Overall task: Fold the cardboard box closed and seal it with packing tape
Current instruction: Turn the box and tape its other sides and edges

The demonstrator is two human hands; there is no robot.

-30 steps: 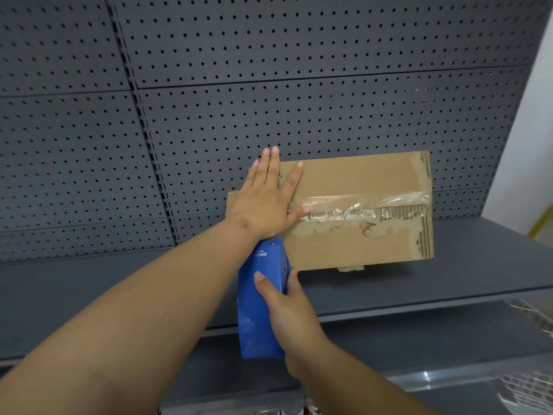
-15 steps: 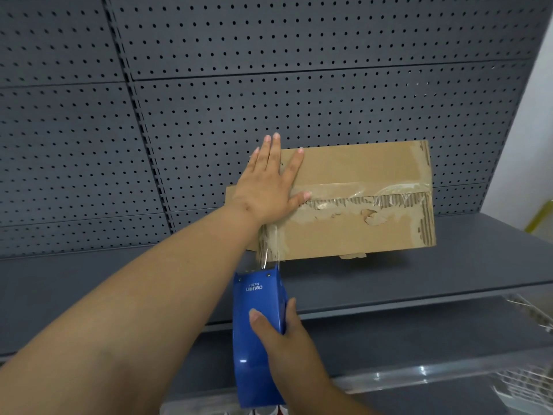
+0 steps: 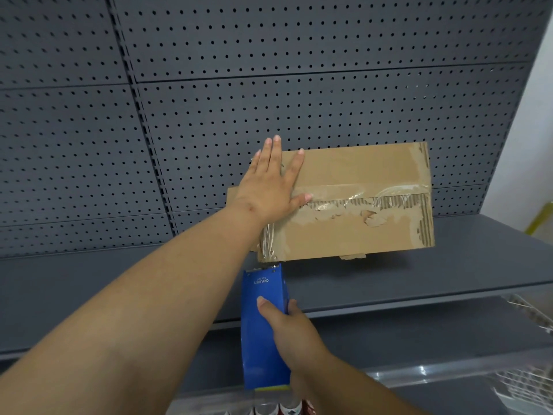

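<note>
We see the cardboard box (image 3: 353, 205) sitting on a grey shelf (image 3: 449, 265), at about 1 o'clock from the middle of the view, its back against the perforated panel (image 3: 269, 85). Our left hand (image 3: 269, 190) lies flat on the box's left end, fingers spread wide and pressing on the cardboard, the thumb pointing toward 3 o'clock along the seam. A strip of clear tape (image 3: 359, 194) runs along that seam, wrinkled, with torn cardboard just below it. More tape (image 3: 270, 241) runs down the box's left front corner toward 6 o'clock. Directly under that corner our right hand (image 3: 294, 330) is wrapped around the blue tape dispenser (image 3: 261, 324), thumb on its face and fingers behind, the cutter end pointing to 12 o'clock and just beside the box's lower edge
</note>
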